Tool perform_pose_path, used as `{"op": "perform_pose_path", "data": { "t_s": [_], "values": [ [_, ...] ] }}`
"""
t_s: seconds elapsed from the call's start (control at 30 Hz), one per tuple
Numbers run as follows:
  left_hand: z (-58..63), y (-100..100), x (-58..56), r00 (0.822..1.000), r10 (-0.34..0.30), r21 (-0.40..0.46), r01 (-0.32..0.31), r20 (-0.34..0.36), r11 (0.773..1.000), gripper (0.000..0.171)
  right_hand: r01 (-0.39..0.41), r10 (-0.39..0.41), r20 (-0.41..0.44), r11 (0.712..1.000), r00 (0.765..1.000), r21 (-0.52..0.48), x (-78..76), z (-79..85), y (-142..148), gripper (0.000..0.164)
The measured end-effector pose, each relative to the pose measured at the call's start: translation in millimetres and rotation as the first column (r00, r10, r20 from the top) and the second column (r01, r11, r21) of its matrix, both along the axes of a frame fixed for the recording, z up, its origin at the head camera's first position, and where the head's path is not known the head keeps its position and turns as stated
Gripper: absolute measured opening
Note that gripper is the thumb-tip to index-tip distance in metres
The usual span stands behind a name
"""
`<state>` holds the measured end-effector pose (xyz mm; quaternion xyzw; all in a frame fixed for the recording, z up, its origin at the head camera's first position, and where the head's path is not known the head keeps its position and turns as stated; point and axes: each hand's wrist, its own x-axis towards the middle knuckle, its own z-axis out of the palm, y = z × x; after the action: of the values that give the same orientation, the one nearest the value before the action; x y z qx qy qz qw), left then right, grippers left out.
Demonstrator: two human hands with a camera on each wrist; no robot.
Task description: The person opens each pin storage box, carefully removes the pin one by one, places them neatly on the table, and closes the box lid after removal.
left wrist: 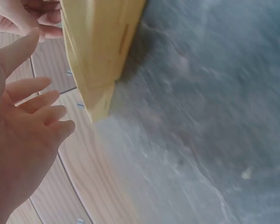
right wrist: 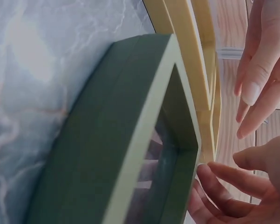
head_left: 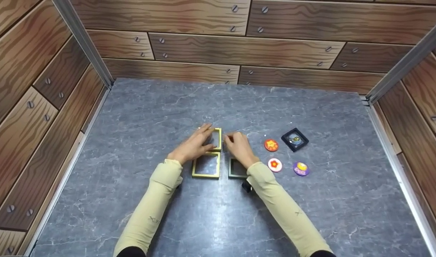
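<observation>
My left hand (head_left: pixel 193 143) lies over the farther of two yellow display frames (head_left: pixel 219 138), its fingers extended and hiding much of it. Right behind my left wrist sits the nearer yellow frame (head_left: pixel 206 175), with a clear pane inside. My right hand (head_left: pixel 240 145) hovers just right of the farther yellow frame, fingers loosely bent. In the right wrist view nothing shows between its thumb and fingers. A dark green frame (right wrist: pixel 102 112) stands close beside that hand; from above, the right wrist and sleeve partly cover it.
Right of the hands lie an orange badge with a star (head_left: pixel 271 145), a white badge with a red flower (head_left: pixel 274 165) and a purple badge (head_left: pixel 301 169). A small black frame (head_left: pixel 295 139) with a picture rests behind them. Wood-patterned walls (head_left: pixel 200 46) enclose the grey marbled table (head_left: pixel 168 103).
</observation>
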<state>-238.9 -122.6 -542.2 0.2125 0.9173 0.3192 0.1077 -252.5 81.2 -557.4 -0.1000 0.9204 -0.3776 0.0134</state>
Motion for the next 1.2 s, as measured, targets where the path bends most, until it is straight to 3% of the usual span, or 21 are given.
{"op": "perform_pose_path", "data": {
  "t_s": [0.57,1.2],
  "values": [
    [12.5,43.5,-8.6,0.994,-0.108,-0.013,0.108,-0.024,0.994,0.067,0.073,-0.074,-0.023,0.996,0.997,-0.058,21.5,9.0,25.4,0.021],
    [7.8,95.0,-21.6,0.968,-0.227,-0.018,0.227,-0.107,0.974,0.052,0.201,-0.201,0.008,0.975,0.980,-0.100,43.4,5.4,65.4,0.024]
  ]
}}
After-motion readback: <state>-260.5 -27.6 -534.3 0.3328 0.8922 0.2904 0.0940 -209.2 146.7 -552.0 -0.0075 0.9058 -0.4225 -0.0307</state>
